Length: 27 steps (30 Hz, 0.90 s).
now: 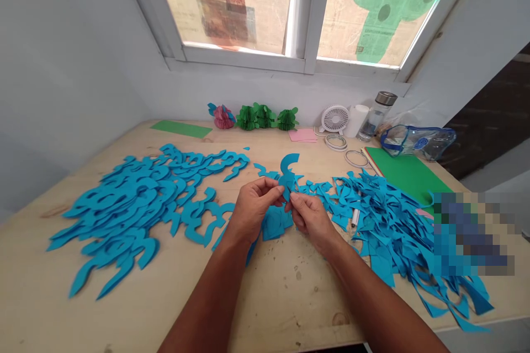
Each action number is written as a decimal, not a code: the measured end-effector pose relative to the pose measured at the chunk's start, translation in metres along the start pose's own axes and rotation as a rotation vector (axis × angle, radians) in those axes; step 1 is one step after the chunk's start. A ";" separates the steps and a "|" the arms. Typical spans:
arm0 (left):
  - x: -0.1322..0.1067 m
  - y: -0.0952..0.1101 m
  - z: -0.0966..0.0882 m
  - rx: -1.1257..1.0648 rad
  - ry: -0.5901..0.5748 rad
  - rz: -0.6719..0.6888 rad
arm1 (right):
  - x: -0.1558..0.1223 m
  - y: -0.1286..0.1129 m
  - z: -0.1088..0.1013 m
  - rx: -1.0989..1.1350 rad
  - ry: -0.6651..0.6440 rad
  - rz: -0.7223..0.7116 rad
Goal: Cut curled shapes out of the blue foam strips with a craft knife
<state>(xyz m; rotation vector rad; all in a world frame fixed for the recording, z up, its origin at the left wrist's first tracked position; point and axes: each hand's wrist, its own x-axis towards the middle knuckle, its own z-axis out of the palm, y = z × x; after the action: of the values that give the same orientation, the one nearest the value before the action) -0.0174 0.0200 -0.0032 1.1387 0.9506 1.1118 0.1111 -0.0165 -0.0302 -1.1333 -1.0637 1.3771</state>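
Note:
A curved blue paper cutout [289,164] stands upright between my hands above the middle of the table. My left hand [254,207] pinches it between thumb and fingers. The fingers of my right hand [311,219] are closed at its lower right edge. Below them lie flat blue paper pieces [275,223], partly hidden by my left hand and wrist. To the left spreads a large heap of wavy blue cutouts [124,193]. Blue paper scraps [385,215] are piled on the right, with a white marker [355,217] among them.
Along the wall stand folded green paper ornaments [264,116], a pink one [223,117], a small fan [335,119] and a water bottle [376,116]. Tape rolls [335,142], green sheets [414,174] and a clear pouch [420,140] lie at the right back.

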 end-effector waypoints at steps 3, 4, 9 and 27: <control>0.000 0.001 0.000 0.019 0.009 0.012 | 0.000 0.000 0.000 -0.002 -0.004 -0.008; -0.001 0.001 0.000 0.021 0.009 0.013 | 0.000 0.001 0.000 -0.006 -0.003 -0.013; -0.001 0.001 0.001 0.010 -0.001 -0.012 | 0.000 0.001 0.001 -0.013 0.007 -0.011; -0.002 -0.002 0.007 -0.225 -0.011 -0.130 | 0.001 0.001 0.003 0.003 0.068 -0.026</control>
<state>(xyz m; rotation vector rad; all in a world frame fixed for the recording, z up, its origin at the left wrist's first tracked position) -0.0109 0.0163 -0.0038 0.8879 0.8549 1.0758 0.1081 -0.0158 -0.0307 -1.1521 -1.0241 1.3099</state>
